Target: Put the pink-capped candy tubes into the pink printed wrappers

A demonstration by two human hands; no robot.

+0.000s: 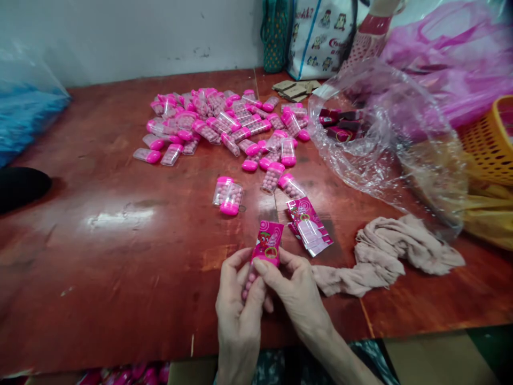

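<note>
Near the table's front edge, my left hand point(239, 315) has its fingers wrapped round a small clear candy box point(249, 282) filled with pink balls. My right hand point(295, 287) pinches a pink printed sleeve point(267, 239) with a strawberry picture at the top of that box. The sleeve stands up above the fingers, and the hands hide part of the box. Just beyond my right hand lies a stack of flat pink sleeves point(310, 227). Two candy boxes point(231, 199) lie together a little farther off.
Many pink-capped boxes point(220, 117) are heaped at the back middle of the table point(120, 267). To the right are a crumpled cloth point(385, 256), a clear plastic bag point(385, 144) and a yellow basket point(487, 144). A dark rounded object point(22, 188) is at the left edge.
</note>
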